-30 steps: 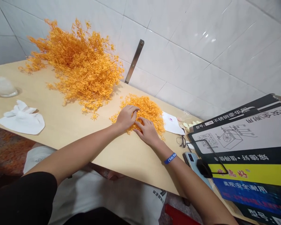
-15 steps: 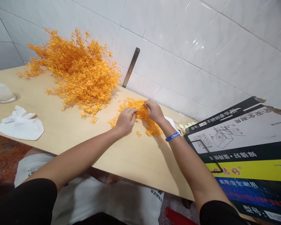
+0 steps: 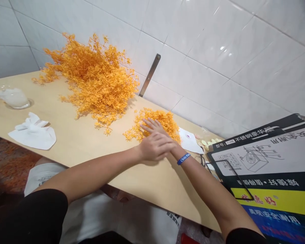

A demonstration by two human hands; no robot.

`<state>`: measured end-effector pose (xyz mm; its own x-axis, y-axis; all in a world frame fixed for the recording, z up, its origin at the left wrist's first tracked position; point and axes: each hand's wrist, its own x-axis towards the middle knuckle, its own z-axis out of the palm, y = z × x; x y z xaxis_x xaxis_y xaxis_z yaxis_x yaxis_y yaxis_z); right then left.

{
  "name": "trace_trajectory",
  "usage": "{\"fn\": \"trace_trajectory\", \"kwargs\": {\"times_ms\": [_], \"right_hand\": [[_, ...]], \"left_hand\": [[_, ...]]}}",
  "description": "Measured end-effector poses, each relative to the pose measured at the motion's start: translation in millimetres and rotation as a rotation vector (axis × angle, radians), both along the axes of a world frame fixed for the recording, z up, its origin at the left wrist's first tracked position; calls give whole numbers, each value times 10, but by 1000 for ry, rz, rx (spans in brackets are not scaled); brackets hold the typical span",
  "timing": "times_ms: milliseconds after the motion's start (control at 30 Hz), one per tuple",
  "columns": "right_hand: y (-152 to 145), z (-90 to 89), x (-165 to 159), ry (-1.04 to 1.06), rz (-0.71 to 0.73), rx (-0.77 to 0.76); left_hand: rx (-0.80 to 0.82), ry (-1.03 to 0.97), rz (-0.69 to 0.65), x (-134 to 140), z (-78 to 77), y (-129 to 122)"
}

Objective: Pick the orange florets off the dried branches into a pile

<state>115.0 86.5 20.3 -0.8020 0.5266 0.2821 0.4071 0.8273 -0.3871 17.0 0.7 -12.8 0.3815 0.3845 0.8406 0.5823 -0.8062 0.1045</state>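
Note:
My right hand rests palm down on the small pile of orange plastic flower sprigs, its fingers spread. Across its back and wrist lies my left hand, fingers stretched out to the right and holding nothing. A blue wristband circles my right wrist. To the left of the small pile rises a much larger heap of the same orange sprigs, leaning towards the wall.
A glass with whitish contents and a crumpled white tissue are on the table's left. Right of the small pile lie a white paper and pale small pieces. A printed cardboard box borders the right side. A metal bracket stands against the tiled wall.
Both hands were picking with bent fingers at the small pile. Now the right hand lies spread on it and the left has crossed over onto the right. The loose sprigs are gathered closer together.

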Motion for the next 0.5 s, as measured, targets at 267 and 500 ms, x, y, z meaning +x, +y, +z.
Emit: {"fn": "trace_trajectory", "kwargs": {"times_ms": [267, 500], "right_hand": [[-233, -255, -492, -273, 280, 210], [-95, 35, -616, -184, 143, 303]], "left_hand": [[146, 101, -99, 79, -23, -77], [179, 81, -70, 47, -8, -51]]}}
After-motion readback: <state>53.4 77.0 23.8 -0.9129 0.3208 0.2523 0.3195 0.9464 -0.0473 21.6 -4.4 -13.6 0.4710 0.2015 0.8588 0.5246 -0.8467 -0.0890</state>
